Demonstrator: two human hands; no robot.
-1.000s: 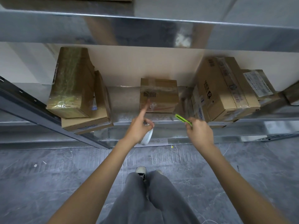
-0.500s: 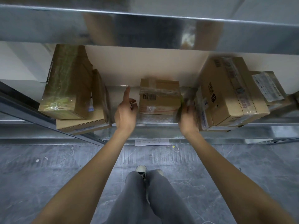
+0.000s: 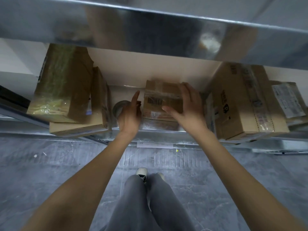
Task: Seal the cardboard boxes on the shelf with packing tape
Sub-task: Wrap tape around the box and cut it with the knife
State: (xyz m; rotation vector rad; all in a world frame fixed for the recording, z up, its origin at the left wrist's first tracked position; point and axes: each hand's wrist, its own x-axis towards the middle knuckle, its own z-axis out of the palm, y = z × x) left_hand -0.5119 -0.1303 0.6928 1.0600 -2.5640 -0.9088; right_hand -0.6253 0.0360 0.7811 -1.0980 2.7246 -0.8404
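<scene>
A small cardboard box (image 3: 156,99) with a barcode label and clear tape stands in the middle of the metal shelf (image 3: 166,135). My right hand (image 3: 185,107) lies over its right side, fingers spread, thumb across the front. My left hand (image 3: 130,114) is just left of the box with the index finger stretched out. A roll of packing tape (image 3: 117,108) rests on the shelf against that hand, partly hidden behind it. Whether the fingers still grip the roll is hidden. The green cutter is out of sight.
Tall plastic-wrapped boxes (image 3: 63,85) stand on a flat box (image 3: 78,127) at the left. Larger taped boxes (image 3: 246,104) crowd the right of the shelf. An upper shelf beam (image 3: 150,25) hangs overhead. My legs and a shoe stand on the grey floor (image 3: 50,172) below.
Both hands have reached into the shelf. My right hand no longer shows the green cutter and has spread over the small box. The tape roll has come to rest on the shelf by my left hand.
</scene>
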